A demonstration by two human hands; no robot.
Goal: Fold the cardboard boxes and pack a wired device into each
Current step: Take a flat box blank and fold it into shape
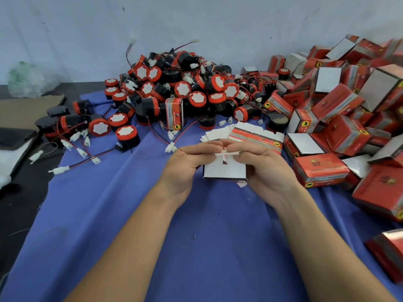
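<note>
- Two bare forearms reach in from the near edge over a wrinkled blue cloth (196, 236), which lies open between and beside them.
- Left hand (187, 162) and right hand (261, 164) meet at mid-frame, fingers curled, each pinching one side of a small red-and-white cardboard box (224, 171).
- That box is held just above the cloth with its broad white panel toward the camera and its longer side running left to right. Its white end flaps (227, 152) are at the far edge, pointing away from the person, between the fingertips of both hands.
- Just beyond the fingers lies a fanned stack of flat unfolded red-and-white box blanks (255, 136).
- Behind it rises a heap of round black-and-red wired devices (185, 88), their red and black leads and white plug connectors (171, 147) trailing onto the cloth; one red printed box (174, 114) stands upright against the heap.
- Along the right edge a jumble of folded red boxes (340, 105) crowds close to the right wrist.
- At left the cloth ends at a dark floor (26, 203), with a brown cardboard sheet (28, 107) lying farther back.
</note>
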